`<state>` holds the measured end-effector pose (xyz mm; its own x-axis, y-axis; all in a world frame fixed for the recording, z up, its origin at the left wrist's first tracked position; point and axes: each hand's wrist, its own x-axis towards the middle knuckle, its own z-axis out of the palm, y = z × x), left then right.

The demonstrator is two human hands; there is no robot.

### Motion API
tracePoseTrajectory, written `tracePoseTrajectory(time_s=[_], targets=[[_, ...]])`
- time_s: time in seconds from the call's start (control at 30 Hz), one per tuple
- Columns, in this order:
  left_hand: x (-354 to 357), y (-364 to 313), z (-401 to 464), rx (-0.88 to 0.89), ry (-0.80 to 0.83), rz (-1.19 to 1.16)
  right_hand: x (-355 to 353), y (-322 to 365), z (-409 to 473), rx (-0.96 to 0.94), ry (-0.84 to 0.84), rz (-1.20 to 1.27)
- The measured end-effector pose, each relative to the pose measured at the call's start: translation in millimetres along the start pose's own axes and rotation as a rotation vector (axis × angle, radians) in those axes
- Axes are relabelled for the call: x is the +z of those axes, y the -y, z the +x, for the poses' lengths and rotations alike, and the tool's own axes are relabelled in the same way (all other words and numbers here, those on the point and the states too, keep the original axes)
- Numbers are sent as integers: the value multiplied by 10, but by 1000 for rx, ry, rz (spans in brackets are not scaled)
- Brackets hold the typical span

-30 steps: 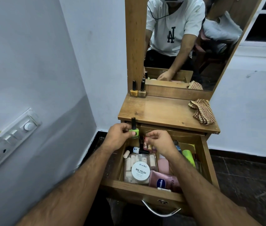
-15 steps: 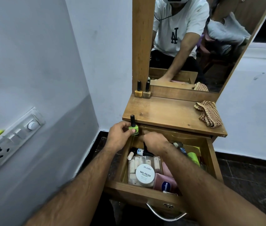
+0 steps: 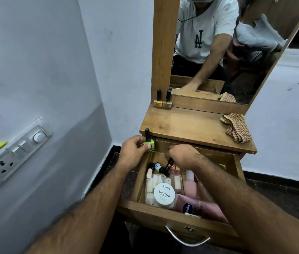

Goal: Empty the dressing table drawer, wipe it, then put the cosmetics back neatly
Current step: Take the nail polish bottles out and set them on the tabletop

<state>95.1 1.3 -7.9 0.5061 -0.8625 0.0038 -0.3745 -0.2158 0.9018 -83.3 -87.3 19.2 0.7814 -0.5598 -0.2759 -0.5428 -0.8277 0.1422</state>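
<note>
step: emptying open wooden drawer | left hand grip holds green square nail-polish bottle at counter edge | right hand grip curled on dark-capped bottle | tip: stand upright beside polishes.

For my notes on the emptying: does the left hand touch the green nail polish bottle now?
Touching. The head view shows the left hand gripping the green nail polish bottle, thumb on its front.

The right hand hides its own grip and the bottles beneath.
</note>
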Motion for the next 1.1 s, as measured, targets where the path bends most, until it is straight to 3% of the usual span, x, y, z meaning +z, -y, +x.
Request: tracePoseTrajectory(time_s=[0.2,0.27,0.4,0.5,0.67,0.93,1.1], targets=[[-39,-55,-13,10,-11,-9,33,-119,-251,197,-196,161],[-64,-93,-11,12,-35,-13,47,-141,-360,271,-273,362],[-123,-219,31,64,-58,0,-10,-103,-518,306,-462,1032],[-162,-377,120,107,-78,6,-206,-92,-492,317,-568,1239],[-163,-571,400,119,-67,13,-425,-260,-97,412,-690,1135],[-59,-626,976,93,-37,118,-568,-485,576,499,-540,971],[13,-658,1220,113,-9,137,-590,-536,813,505,-541,880]])
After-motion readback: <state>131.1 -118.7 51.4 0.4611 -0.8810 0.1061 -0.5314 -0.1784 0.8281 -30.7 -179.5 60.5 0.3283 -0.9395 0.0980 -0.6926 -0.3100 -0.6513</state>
